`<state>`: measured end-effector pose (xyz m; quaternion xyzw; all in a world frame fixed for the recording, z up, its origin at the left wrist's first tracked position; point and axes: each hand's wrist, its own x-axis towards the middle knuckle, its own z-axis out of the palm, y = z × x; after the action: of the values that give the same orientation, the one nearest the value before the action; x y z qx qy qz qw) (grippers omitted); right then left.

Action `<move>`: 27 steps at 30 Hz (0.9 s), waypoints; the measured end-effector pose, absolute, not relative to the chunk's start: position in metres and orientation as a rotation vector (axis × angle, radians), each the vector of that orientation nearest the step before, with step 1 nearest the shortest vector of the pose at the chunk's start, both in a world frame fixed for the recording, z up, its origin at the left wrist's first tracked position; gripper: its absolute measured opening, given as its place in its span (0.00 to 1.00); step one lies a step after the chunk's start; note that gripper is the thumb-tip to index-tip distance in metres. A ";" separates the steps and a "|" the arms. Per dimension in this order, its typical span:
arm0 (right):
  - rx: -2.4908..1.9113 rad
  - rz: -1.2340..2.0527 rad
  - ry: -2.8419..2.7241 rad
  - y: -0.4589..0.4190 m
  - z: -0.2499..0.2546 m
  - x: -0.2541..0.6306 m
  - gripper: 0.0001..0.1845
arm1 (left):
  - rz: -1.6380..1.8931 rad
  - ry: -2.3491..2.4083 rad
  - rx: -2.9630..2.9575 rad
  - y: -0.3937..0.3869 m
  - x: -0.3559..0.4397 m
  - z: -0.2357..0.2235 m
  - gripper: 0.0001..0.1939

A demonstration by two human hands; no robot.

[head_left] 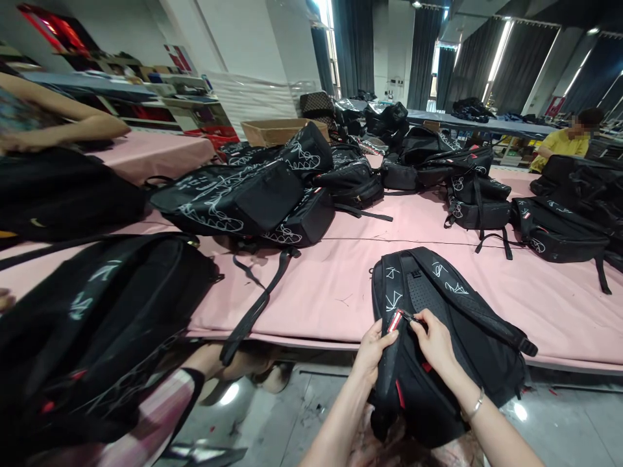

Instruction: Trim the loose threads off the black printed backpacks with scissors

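Note:
A black backpack (467, 324) with white line patterns lies strap side up at the table's front edge, its lower end overhanging toward me. My left hand (372, 350) is closed around one shoulder strap (390, 295), its thumb beside a small red-and-white label (395, 320). Just right of the label, my right hand (433, 340) pinches something small and dark that I cannot make out. Red tabs (400, 393) show lower on the backpack.
Several patterned black backpacks (243, 194) are piled on the pink-covered table (341, 285); more lie at the right (564, 227). A large black backpack (97, 324) hangs over the edge at left. Another person's arm (63, 123) is at far left, and a person in yellow (564, 146) is far right.

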<state>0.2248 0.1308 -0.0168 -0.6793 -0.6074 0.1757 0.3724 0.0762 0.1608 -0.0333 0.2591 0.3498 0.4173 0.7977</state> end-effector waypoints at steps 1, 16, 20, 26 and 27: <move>-1.746 0.444 -1.577 0.133 -0.016 0.225 0.07 | 0.899 0.746 0.556 0.161 0.076 -0.034 0.25; -1.629 0.627 -1.706 0.147 -0.016 0.240 0.07 | 0.919 0.785 0.685 0.164 0.065 -0.038 0.21; -1.618 0.622 -1.761 0.157 -0.014 0.236 0.07 | 0.920 0.766 0.732 0.166 0.060 -0.036 0.20; -1.550 0.822 -1.761 0.179 -0.017 0.248 0.07 | 0.886 0.709 0.825 0.171 0.039 -0.032 0.24; -1.541 0.855 -1.806 0.184 -0.015 0.251 0.07 | 0.880 0.708 0.843 0.173 0.035 -0.032 0.25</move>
<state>0.2515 0.1844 -0.0146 -0.5818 -0.6817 0.3227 0.3045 0.0349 0.1727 -0.0316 0.3876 0.3253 0.4046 0.7617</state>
